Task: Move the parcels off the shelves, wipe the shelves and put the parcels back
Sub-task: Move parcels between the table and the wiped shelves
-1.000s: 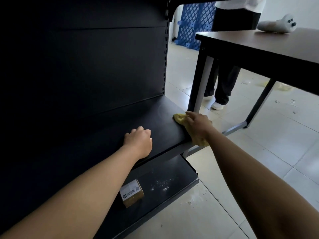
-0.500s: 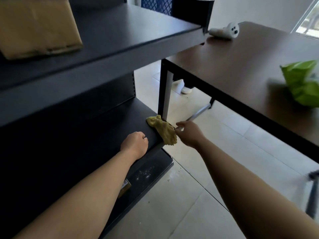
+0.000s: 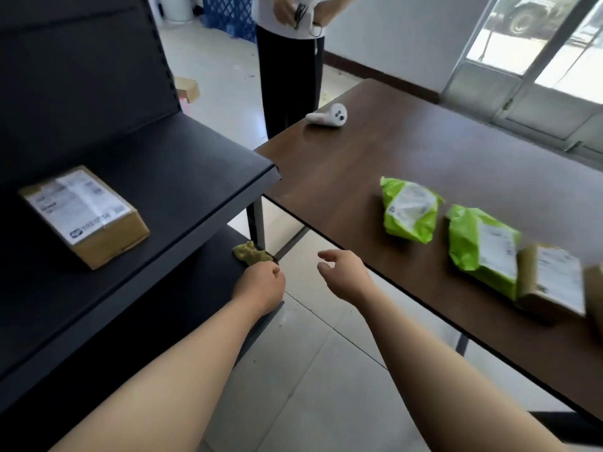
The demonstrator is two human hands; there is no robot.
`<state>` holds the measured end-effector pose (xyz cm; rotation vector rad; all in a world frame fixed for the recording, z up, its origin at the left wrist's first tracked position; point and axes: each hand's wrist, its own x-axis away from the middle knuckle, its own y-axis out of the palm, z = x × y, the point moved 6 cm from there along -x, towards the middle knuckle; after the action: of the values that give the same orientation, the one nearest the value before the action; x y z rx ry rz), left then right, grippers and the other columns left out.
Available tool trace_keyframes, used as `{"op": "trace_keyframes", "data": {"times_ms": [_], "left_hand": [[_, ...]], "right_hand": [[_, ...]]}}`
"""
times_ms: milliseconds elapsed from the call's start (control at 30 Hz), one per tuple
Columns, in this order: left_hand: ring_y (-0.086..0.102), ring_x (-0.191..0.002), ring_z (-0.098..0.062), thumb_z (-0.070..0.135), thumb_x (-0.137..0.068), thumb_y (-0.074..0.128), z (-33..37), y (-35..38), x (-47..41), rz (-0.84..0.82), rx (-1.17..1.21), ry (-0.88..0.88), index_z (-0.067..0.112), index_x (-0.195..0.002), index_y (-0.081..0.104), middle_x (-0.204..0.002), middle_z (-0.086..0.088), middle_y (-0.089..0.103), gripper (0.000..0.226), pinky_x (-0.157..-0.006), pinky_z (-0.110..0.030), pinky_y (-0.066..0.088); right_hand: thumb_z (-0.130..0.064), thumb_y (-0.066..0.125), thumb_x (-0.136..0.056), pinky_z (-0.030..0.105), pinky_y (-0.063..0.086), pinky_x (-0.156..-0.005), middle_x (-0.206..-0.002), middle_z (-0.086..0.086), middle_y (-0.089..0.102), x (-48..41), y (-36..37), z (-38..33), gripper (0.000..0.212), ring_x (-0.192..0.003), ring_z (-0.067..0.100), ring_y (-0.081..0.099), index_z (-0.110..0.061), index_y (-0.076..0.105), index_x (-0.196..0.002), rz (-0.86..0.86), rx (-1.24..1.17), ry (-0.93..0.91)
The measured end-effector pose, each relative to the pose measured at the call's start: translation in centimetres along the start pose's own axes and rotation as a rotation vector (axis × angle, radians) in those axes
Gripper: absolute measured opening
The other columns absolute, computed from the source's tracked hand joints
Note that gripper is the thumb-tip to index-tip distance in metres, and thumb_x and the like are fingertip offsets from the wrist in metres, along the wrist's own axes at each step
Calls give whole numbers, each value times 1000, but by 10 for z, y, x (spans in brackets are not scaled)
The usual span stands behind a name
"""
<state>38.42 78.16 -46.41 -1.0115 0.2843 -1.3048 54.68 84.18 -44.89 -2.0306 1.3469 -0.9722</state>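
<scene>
Left hand [image 3: 261, 283]: fingers clenched into a fist with nothing visibly in them, resting at the front corner of the lower shelf [image 3: 208, 275]. The yellow cloth [image 3: 252, 254] lies crumpled on that corner just beyond the knuckles; contact can't be told.

Right hand [image 3: 342, 275]: released, fingers loosely spread with the thumb apart, holding nothing. It hangs in the air over the floor between the shelf unit and the table [image 3: 359, 164], below the table's near edge.

Parcels:
- The cardboard box [image 3: 85, 216] sits on the upper shelf [image 3: 195, 181], left of centre and well back from the front edge. It lies flat with the label up. Its long axis is skewed to the shelf edge, running from back-left to front-right in frame.
- The first green bag [image 3: 409, 212] lies flat on the table with the label up, its long axis roughly away from the camera.
- The second green bag [image 3: 483, 252] is just to the right of the first with a small gap between them. Label up, long axis diagonal, far-left to near-right.
- The second cardboard box [image 3: 551, 283] sits against the near-right end of that bag, label up. It is blurred, so its axis is unclear.

A white controller [image 3: 328, 116] lies on its side at the far table corner. A standing person [image 3: 290, 60] is behind that corner, hands at the waist.
</scene>
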Motion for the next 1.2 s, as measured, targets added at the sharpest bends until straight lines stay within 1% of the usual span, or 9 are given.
{"op": "trace_keyframes", "data": {"times_ms": [100,233,367,433,500,600,867,1000,1200], "left_hand": [[55,-75,-27,21,-93,40,41,-11,21,-31,-3,44,5,-82,56,-84,-11,62,26,-64,-32,44],[61,-94,-29,22,-94,40,102,-18,45,-64,-28,121,16,-84,49,-99,-11,66,15,-83,-40,51],[60,-92,-29,24,-94,41,152,-20,58,-48,-68,182,11,-81,57,-98,-10,67,24,-80,-37,50],[59,-102,-27,27,-95,42,171,-18,60,-39,-72,192,15,-99,65,-111,-7,66,26,-86,-34,48],[57,-109,-25,28,-96,43,197,-10,65,-24,-50,201,15,-114,65,-119,-5,63,31,-91,-33,48],[56,-111,-25,27,-97,44,223,1,66,-8,-34,217,12,-118,64,-121,-7,63,32,-93,-34,47],[55,-114,-26,24,-96,47,245,28,35,1,-9,180,10,-121,63,-123,-9,62,33,-93,-31,43],[54,-116,-26,25,-95,48,245,35,-2,-17,27,107,10,-126,59,-126,-9,60,36,-93,-31,42],[49,-125,-27,32,-96,48,247,48,-74,-105,54,4,7,-136,50,-136,-10,54,47,-102,-35,40]], "right_hand": [[-21,48,-93,30,45,-99,-133,0,59,28,-41,9,39,-119,18,56,-17,59,-129,31,-30,53],[-19,51,-91,27,45,-98,-130,-1,61,62,-102,32,38,-118,18,56,-16,61,-127,85,-72,129],[-18,52,-90,25,42,-101,-128,0,63,85,-151,59,37,-119,16,56,-14,63,-125,129,-86,177],[-18,52,-90,24,41,-101,-127,1,63,92,-173,72,37,-119,16,56,-14,62,-126,146,-91,193],[-18,52,-91,21,44,-91,-126,1,64,100,-197,91,37,-113,17,60,-15,62,-127,166,-108,211],[-18,52,-93,17,41,-73,-122,1,66,102,-219,114,36,-97,21,67,-15,61,-128,190,-162,230],[-17,55,-93,20,42,-78,-115,5,67,81,-224,154,34,-98,16,61,-10,62,-126,257,-356,332],[-18,55,-93,22,44,-65,-90,-3,63,55,-215,166,33,-71,8,55,-12,62,-125,270,-471,426],[-19,55,-92,22,38,-53,-67,-8,53,-4,-206,171,34,-53,9,47,-13,61,-126,260,-539,538]]}}
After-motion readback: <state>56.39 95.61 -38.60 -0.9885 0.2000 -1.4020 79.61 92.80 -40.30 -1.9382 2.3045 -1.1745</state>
